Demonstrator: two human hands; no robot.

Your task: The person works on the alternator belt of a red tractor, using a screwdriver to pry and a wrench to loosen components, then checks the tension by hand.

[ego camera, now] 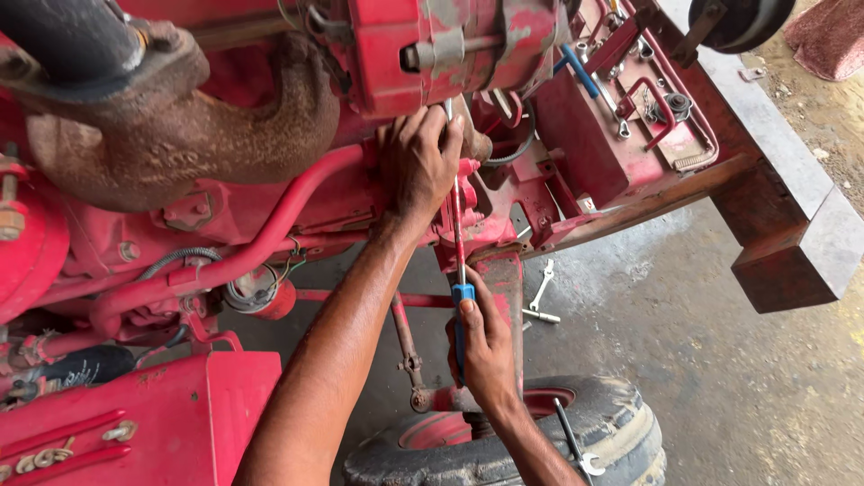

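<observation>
My right hand (487,349) is closed around the blue handle of a long screwdriver (460,236). Its shaft runs up into the side of a red tractor engine (450,54). My left hand (418,162) rests on the engine at the screwdriver's upper end, its fingers curled around the shaft near the tip. The tip itself is hidden behind those fingers. A curved red pipe (270,236) passes just left of my left wrist.
A rusty exhaust manifold (180,135) fills the upper left. A front tyre (621,432) sits below my right hand, with a spanner (576,447) lying on it. Another spanner (543,284) lies on the concrete floor (711,360). A heavy beam (783,211) crosses the right.
</observation>
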